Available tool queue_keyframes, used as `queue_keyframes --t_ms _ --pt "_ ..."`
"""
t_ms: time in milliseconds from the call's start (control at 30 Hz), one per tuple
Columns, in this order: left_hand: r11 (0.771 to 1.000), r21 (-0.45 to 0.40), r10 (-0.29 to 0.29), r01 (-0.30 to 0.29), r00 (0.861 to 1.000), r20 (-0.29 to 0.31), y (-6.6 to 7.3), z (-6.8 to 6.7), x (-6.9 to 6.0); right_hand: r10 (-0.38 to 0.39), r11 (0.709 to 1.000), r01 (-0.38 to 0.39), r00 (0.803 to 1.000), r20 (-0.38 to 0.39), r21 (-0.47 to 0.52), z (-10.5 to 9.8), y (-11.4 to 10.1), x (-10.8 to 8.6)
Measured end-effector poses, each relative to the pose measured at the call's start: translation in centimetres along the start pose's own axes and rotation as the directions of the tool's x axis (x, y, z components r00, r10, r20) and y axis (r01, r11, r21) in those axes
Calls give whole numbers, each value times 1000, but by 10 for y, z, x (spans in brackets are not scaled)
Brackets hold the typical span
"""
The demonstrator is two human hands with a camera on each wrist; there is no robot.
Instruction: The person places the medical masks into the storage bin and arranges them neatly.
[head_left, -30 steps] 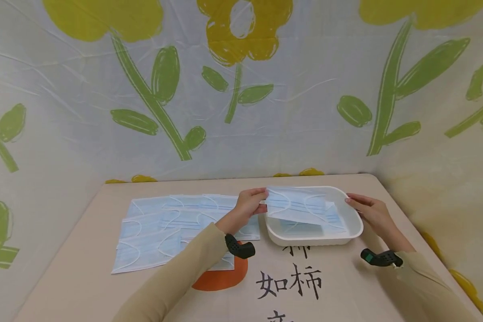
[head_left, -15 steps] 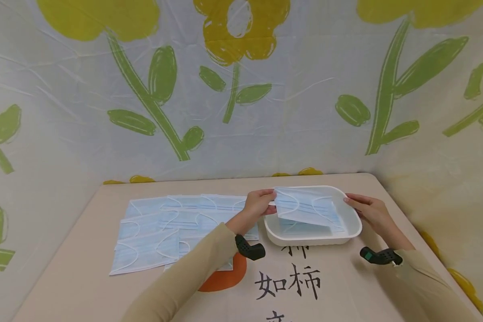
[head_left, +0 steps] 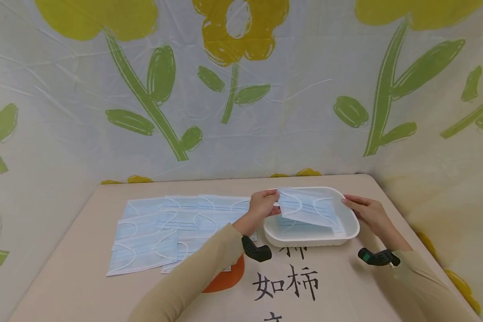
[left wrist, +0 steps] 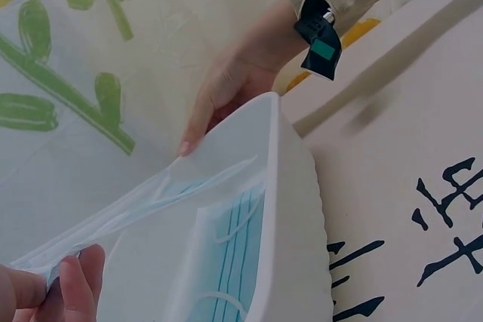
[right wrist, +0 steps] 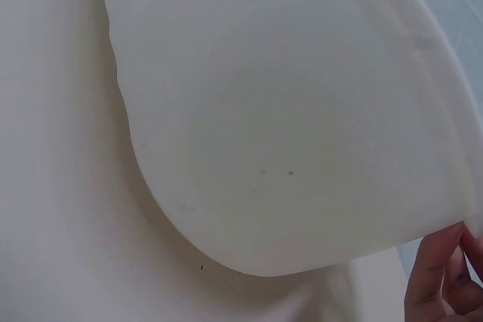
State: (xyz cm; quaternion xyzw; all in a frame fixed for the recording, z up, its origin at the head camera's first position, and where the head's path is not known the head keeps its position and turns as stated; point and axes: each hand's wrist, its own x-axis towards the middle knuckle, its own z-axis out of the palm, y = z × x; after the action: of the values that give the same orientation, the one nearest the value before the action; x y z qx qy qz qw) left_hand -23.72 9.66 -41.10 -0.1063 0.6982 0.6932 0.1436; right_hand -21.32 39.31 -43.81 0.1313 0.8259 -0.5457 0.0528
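My left hand pinches a light blue face mask by its left end. The mask hangs slanted over a white plastic tub, its right end down inside. Beneath it another mask lies in the tub, seen in the left wrist view; how many lie there is hidden. At the tub's right end, my right hand holds the rim between thumb and fingers. The right wrist view shows the tub's outer wall close up, with the fingers at its rim.
Several overlapping face masks are spread on the table left of the tub, partly behind the left forearm. The pale tablecloth carries black characters and an orange shape. A flower-printed curtain hangs behind the table.
My left hand has moved a little to the right, bringing the held mask further over the tub. The right hand keeps its hold on the rim.
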Motion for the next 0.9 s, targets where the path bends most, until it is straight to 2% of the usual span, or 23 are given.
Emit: queue_keyframes --t_ms 400,900 --pt "1000 7 4 -4 1000 1 -2 8 -2 -52 998 52 999 -13 -36 3 5 -3" --pt "1000 19 7 -7 1000 0 -5 17 5 -55 998 55 998 -23 -35 6 5 -4"
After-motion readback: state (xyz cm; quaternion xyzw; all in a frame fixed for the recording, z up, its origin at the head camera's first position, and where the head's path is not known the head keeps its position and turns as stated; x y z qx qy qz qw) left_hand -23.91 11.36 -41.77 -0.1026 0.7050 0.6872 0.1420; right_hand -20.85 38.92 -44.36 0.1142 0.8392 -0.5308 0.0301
